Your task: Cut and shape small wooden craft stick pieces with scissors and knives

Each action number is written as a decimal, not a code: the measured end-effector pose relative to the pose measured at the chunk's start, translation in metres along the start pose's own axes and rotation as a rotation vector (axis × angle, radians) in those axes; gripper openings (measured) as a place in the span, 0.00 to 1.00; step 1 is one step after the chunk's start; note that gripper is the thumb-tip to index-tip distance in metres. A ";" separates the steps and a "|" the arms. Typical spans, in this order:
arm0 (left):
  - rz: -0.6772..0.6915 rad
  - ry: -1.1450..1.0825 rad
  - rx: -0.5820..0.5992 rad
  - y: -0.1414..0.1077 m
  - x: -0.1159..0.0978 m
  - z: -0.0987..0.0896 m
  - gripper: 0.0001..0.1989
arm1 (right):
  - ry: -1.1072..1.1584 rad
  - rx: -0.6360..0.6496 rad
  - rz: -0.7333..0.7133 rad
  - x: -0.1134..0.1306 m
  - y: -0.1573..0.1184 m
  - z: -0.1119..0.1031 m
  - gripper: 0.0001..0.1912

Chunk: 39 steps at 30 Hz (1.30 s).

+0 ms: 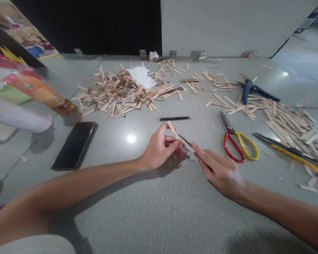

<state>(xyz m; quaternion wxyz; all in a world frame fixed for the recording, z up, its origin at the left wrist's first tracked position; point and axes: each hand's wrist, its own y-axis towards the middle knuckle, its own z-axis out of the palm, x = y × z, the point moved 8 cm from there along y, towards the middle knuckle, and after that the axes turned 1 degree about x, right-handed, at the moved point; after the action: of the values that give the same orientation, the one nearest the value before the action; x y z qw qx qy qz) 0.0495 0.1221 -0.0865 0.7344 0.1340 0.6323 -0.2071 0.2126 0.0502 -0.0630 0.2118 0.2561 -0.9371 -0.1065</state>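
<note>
My left hand [160,146] pinches a short pale wooden stick [172,129] with small dark marks near its lower end. Its fingers are curled around the stick at the middle of the table. Just to the right, my right hand [217,169] grips a thin dark tool [187,141], whose tip reaches the stick near my left fingertips. What part of the tool lies inside the right hand is hidden. A black pen [175,118] lies flat beyond the left hand. Scissors [234,135] with one red and one yellow handle rest right of the hands.
Wooden pieces [113,93] are heaped at the back, with more pieces [288,118] at right. A yellow-black cutter [288,151] and blue pliers [247,91] lie there. At left are a phone [74,145], an orange bottle [42,92] and a pale roll [18,113].
</note>
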 end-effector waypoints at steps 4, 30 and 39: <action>0.034 -0.012 0.023 0.000 -0.002 0.002 0.21 | -0.018 0.003 -0.034 0.002 0.001 -0.001 0.24; 0.114 0.034 0.033 0.000 -0.002 0.003 0.19 | -0.036 -0.158 -0.192 0.013 0.001 -0.010 0.39; 0.190 0.166 0.008 -0.004 -0.004 0.003 0.17 | -0.156 -0.134 -0.226 0.020 0.001 -0.010 0.43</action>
<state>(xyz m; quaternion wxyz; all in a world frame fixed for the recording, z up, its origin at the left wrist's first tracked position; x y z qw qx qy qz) 0.0499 0.1179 -0.0816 0.6952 0.2131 0.6746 -0.1275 0.2011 0.0397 -0.0473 0.1416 0.3364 -0.9067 -0.2115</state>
